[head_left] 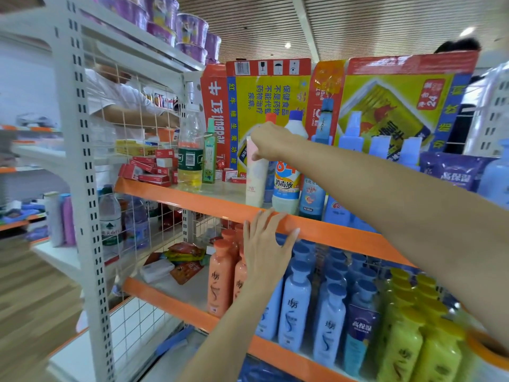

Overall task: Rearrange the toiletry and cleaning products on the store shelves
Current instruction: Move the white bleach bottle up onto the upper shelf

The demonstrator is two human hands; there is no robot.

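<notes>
1. Head view: right hand (271, 142) reaches far over the upper shelf (192, 193), fingers curled round the top of a pale pink-white tube (256, 180).
2. Tube stands upright on the upper shelf near its orange front edge, just left of a white disinfectant bottle (287, 186) with a blue cap and "84" label.
3. Left hand (265, 249) is flat with fingers spread, fingertips resting on the orange edge of the upper shelf below the tube; it holds nothing.
4. Left on the same shelf: clear bottle of yellow liquid (190, 153), a thin green boxed item (210, 158) beside it, red toothpaste boxes (150, 166) piled further left.
5. Right of the disinfectant: dark blue bottle (312, 199), then light blue spray bottles (355, 133) and a purple refill pouch (454, 172).
6. Flattened Red Bull cartons (264, 95) stand as a back wall behind the upper shelf.
7. Lower shelf: orange shampoo bottles (220, 277) partly behind the left hand, rows of blue shampoo bottles (294, 307) in the middle, yellow-green bottles (405, 340) at right.
8. Another person in a white shirt (110, 97) is seen through the wire grid at far left.
</notes>
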